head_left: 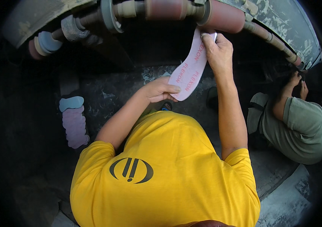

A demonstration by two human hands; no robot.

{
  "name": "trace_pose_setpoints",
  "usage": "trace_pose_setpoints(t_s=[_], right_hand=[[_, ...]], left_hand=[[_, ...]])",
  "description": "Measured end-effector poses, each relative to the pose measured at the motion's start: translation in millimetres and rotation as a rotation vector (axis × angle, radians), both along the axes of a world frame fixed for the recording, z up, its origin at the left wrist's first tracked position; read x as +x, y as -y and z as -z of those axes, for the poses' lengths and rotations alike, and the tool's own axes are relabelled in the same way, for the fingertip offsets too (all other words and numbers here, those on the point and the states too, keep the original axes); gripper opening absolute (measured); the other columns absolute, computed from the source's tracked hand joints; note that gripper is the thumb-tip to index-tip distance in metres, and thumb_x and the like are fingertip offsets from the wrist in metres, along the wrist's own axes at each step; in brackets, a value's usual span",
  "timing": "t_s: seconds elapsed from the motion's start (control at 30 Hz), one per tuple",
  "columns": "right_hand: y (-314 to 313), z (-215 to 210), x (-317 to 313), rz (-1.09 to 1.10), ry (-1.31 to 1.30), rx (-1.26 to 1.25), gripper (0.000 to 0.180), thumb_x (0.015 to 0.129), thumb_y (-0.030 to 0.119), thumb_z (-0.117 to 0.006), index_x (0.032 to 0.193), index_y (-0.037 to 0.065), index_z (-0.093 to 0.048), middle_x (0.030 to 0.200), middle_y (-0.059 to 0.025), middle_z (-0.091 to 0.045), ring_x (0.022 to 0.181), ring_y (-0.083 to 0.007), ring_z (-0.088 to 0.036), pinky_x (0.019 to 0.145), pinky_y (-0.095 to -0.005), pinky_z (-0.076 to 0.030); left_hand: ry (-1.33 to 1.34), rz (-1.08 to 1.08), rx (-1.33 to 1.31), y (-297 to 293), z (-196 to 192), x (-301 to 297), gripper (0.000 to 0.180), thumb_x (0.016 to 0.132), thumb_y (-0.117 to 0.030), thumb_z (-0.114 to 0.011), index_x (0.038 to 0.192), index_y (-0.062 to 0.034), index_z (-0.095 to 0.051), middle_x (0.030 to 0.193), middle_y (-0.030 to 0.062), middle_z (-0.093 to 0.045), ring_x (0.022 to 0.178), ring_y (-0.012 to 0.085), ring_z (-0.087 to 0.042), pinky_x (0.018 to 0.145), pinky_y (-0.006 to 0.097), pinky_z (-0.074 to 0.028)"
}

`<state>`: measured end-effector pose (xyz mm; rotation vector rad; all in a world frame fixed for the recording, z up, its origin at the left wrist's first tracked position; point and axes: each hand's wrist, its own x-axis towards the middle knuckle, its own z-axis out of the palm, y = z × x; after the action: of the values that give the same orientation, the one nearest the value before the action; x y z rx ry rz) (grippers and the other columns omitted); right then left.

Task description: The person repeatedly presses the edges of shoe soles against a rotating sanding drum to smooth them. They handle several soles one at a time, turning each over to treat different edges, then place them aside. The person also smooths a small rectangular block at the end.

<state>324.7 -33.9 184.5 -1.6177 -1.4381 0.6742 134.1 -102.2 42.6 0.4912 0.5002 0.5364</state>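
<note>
A pale pink shoe insole (188, 72) with red printing is held between my two hands. My left hand (161, 89) pinches its wide lower end, thumb on top. Near the other end, my right hand (218, 51) grips the edge, thumb on the printed face. That upper end reaches up to a reddish sanding roller (224, 16) on a long shaft; whether it touches the roller I cannot tell. The fingers under the insole are mostly hidden.
More rollers and wheels sit along the shaft, among them a red drum (166, 9) and a grey disc (111, 16). At left lies a stack of pink insoles (75, 128) with a blue one (71, 103) at its end. A co-worker (301, 125) works at the right.
</note>
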Motion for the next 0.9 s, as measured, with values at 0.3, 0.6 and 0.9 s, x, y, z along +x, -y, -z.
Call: trace_pose_setpoints(t_s=[0.3,0.6,0.9], right_hand=[[15,-2,7,-0.046,-0.133,0.019,0.030,0.096,0.026,-0.064,0.104,-0.002,-0.072,0.080,-0.0092,-0.071,0.073,-0.0124,-0.067,0.069,-0.0300,-0.054],[46,-28,37,-0.010,0.009,0.092,0.030,0.096,0.027,-0.066,0.105,-0.001,-0.072,0.082,-0.0085,-0.070,0.075,-0.0141,-0.068,0.068,-0.0284,-0.053],[143,-44,86,-0.015,0.352,0.141,0.015,0.093,0.015,-0.068,0.093,0.000,-0.066,0.077,-0.0118,-0.060,0.069,-0.0203,-0.063,0.061,-0.0308,-0.048]], left_hand=[[0.139,-0.512,-0.071,-88,28,-33,0.050,0.095,-0.010,-0.063,0.140,0.0054,-0.048,0.140,0.0185,-0.058,0.131,0.0290,-0.056,0.113,0.041,-0.044],[0.199,-0.812,-0.128,-162,-8,36,0.037,0.096,-0.006,-0.059,0.133,-0.0014,-0.054,0.132,0.0140,-0.062,0.124,0.0278,-0.060,0.109,0.040,-0.048],[0.460,-0.328,0.085,-134,-32,93,0.037,0.087,-0.010,-0.077,0.122,-0.0042,-0.065,0.120,0.0100,-0.070,0.121,0.0241,-0.063,0.108,0.042,-0.046]])
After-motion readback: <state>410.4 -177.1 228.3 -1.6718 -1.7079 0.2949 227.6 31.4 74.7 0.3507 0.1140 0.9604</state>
